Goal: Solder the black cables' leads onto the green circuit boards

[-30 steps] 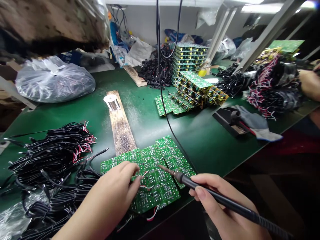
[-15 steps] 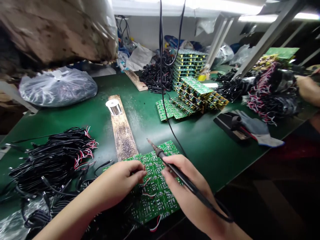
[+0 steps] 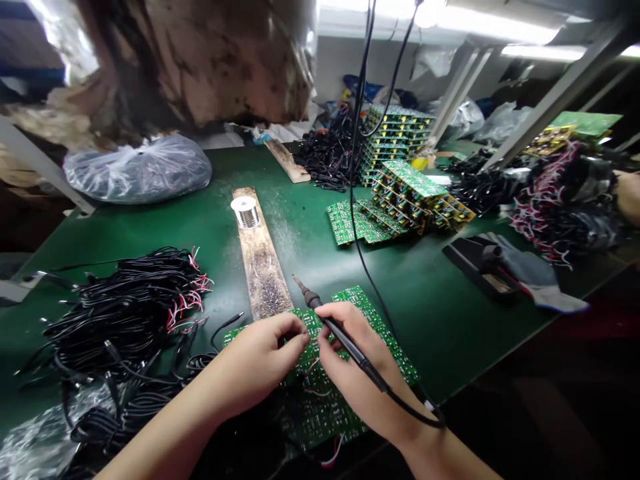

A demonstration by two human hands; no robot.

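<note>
My right hand (image 3: 363, 380) is wrapped round the black handle of a soldering iron (image 3: 353, 345), whose bare tip points up and left near the scorched end of a wooden strip (image 3: 254, 243). Beneath both hands lies a green circuit board panel (image 3: 360, 303). Thumb and forefinger of my left hand (image 3: 267, 353) are pinched together just above it, close to my right fingertips; what is between them is too small to make out. Thin red and white wires (image 3: 317, 392) rest on the panel below the pinch. A spool of solder wire (image 3: 246, 213) stands on the strip.
Bundled black cables (image 3: 125, 307) with stripped ends lie at left, near a filled plastic bag (image 3: 140, 170). Stacked circuit boards (image 3: 407, 190) stand behind. A hanging black cord (image 3: 356, 200) crosses the view. At right are a glove (image 3: 540, 277) and another person's hand (image 3: 629, 193).
The camera view has swung, so the bench things appear further right. My right hand and the soldering iron have moved left over the board, nearer my left hand, which stays pinched.
</note>
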